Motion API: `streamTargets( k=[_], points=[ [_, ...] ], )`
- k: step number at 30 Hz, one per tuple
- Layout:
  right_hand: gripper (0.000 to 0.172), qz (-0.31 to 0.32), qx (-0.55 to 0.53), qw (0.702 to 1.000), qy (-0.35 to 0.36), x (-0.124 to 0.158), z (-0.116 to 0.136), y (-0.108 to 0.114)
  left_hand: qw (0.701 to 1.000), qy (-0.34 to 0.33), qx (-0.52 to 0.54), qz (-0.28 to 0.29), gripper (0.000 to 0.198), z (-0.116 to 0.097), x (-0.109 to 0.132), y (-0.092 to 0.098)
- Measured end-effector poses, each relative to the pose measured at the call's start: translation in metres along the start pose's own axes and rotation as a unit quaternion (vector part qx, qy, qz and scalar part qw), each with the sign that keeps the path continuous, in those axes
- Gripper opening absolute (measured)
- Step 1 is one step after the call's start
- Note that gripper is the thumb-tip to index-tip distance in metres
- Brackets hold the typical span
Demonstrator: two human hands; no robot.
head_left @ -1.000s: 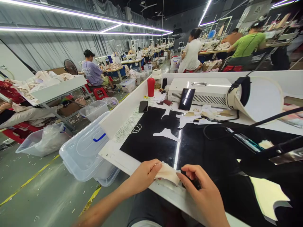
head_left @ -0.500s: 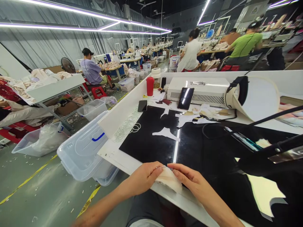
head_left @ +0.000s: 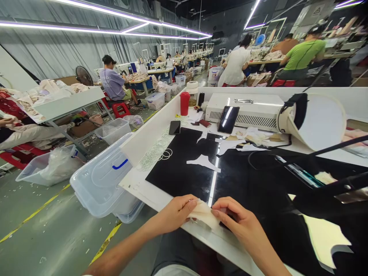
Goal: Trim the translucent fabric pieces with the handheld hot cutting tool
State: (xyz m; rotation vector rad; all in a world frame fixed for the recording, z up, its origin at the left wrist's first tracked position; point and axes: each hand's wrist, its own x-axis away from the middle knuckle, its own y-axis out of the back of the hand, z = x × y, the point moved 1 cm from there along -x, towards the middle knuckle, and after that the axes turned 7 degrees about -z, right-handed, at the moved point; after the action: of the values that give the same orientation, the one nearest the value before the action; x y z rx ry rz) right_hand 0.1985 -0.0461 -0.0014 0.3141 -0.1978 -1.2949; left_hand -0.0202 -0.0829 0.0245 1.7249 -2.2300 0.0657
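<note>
Cream cloth piece [head_left: 202, 215]: in the head view, it hangs between your two hands, above the near edge of the white table [head_left: 165, 199]; its lower outline blends into the pale surface behind, so its full shape is hard to make out.
Your left hand [head_left: 180, 212]: clamped on the cloth's left end, thumb on top; the fingers underneath are mostly hidden.
Your right hand [head_left: 241, 219]: thumb and forefinger tips come near each other at the cloth's right side; whether they pinch it or merely touch it, I cannot tell. The remaining fingers curl partly out of your sight.
Black mat [head_left: 244, 188]: spreads out beyond your hands; its right part sinks into darkness.
White cut piece [head_left: 203, 163]: lies flat on the mat, ahead of your hands.
Pale yellow piece [head_left: 324, 234]: lies to your right; its upper end is lost in the dark.
Dark bar [head_left: 324, 190]: crosses in from the right edge, which cuts it off, and hides some mat.
Paper scraps [head_left: 228, 145]: overlap beyond the mat, too jumbled for you to count.
White cone-shaped shade [head_left: 323, 120]: blocks your view of whatever sits directly behind it.
Seated person [head_left: 25, 134]: at your far left, cut off by the frame.
</note>
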Motion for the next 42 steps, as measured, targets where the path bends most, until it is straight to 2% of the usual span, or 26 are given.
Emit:
streamTargets(
  k=[4, 7, 9, 14, 20, 24, 27, 30, 33, 37, 40, 42],
  points=[
    [0.017, -0.050, 0.072, 0.986, 0.145, 0.005, -0.004, 0.002, 0.994, 0.036, 0.099, 0.010, 0.050, 0.003, -0.003, -0.002],
    [0.011, -0.085, 0.125, 0.955, 0.256, 0.009, 0.000, 0.004, 0.991, 0.046, 0.126, 0.020, 0.049, 0.005, -0.005, -0.002],
    [0.012, -0.097, 0.160, 0.934, 0.305, 0.012, 0.002, 0.004, 0.989, 0.054, 0.137, 0.027, 0.048, 0.006, -0.005, -0.001],
    [0.014, -0.103, 0.210, 0.912, 0.338, 0.014, 0.000, 0.006, 0.981, 0.073, 0.176, 0.046, 0.050, 0.009, -0.006, 0.000],
    [0.011, -0.093, 0.200, 0.918, 0.331, 0.015, -0.005, 0.005, 0.987, 0.091, 0.128, 0.022, 0.041, 0.012, -0.008, -0.001],
    [0.012, -0.078, 0.129, 0.952, 0.267, 0.017, 0.000, 0.009, 0.998, 0.034, 0.047, -0.024, 0.028, 0.008, -0.006, -0.002],
    [0.026, -0.111, 0.058, 0.979, 0.159, 0.015, 0.005, 0.014, 0.999, -0.018, -0.029, -0.041, 0.025, 0.000, -0.001, -0.001],
    [0.035, -0.124, 0.027, 0.991, 0.050, 0.009, 0.005, 0.016, 0.995, -0.027, -0.082, -0.038, 0.027, -0.006, 0.004, -0.001],
    [0.049, -0.081, 0.044, 0.996, -0.020, 0.005, 0.000, 0.013, 0.992, -0.036, -0.114, -0.031, 0.027, -0.010, 0.006, 0.000],
    [0.064, -0.017, 0.076, 0.995, -0.066, 0.005, -0.008, 0.007, 0.989, -0.051, -0.136, -0.023, 0.027, -0.010, 0.007, 0.001],
    [0.073, 0.036, 0.033, 0.989, -0.142, 0.008, -0.005, 0.001, 0.987, -0.053, -0.151, -0.016, 0.027, -0.009, 0.007, 0.000],
    [0.073, 0.064, -0.023, 0.980, -0.186, 0.010, 0.002, -0.003, 0.986, -0.054, -0.160, -0.009, 0.026, -0.009, 0.007, 0.000]
  ],
)
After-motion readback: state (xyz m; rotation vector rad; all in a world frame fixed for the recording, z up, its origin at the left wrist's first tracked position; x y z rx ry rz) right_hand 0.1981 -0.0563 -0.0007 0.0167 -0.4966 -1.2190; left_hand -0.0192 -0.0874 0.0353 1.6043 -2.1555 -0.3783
